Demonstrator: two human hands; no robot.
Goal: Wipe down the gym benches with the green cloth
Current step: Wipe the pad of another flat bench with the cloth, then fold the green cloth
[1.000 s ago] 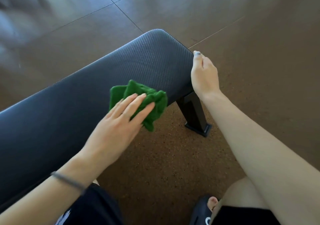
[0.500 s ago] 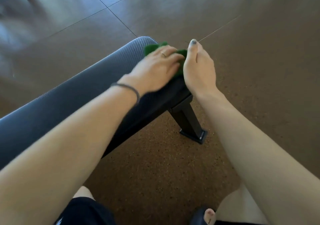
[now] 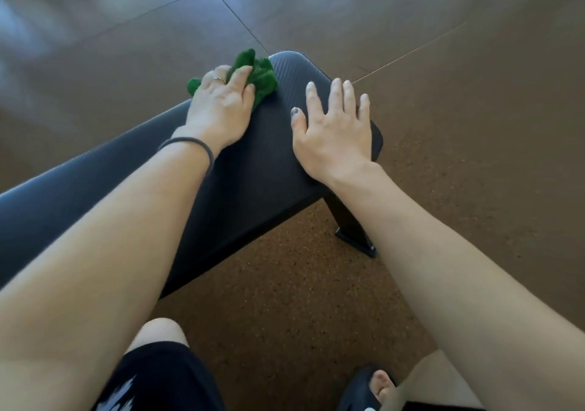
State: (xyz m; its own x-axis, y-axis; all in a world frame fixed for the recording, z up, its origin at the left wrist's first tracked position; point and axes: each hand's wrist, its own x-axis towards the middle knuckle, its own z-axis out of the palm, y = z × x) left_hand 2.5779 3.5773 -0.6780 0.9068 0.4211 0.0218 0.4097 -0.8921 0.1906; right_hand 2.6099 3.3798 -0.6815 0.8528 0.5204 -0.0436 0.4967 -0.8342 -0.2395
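A black padded gym bench (image 3: 269, 163) runs from the left edge to its rounded end at the centre. The crumpled green cloth (image 3: 262, 76) lies at the far edge of that end. My left hand (image 3: 221, 106) is on the cloth, its fingers bent over it at the pad's far rim; a dark band circles the wrist. To the right, my right hand (image 3: 335, 125) lies flat on the pad's end with fingers spread and holds nothing.
A black metal bench leg (image 3: 351, 227) with a foot plate stands on the brown speckled floor (image 3: 285, 300) under the pad's end. My knee in black shorts (image 3: 158, 376) and my foot in a dark slipper (image 3: 370, 388) are at the bottom.
My left hand carried the cloth from the near side of the pad, across its end, to the far edge. My right hand moved from the end's rim to lie flat on top.
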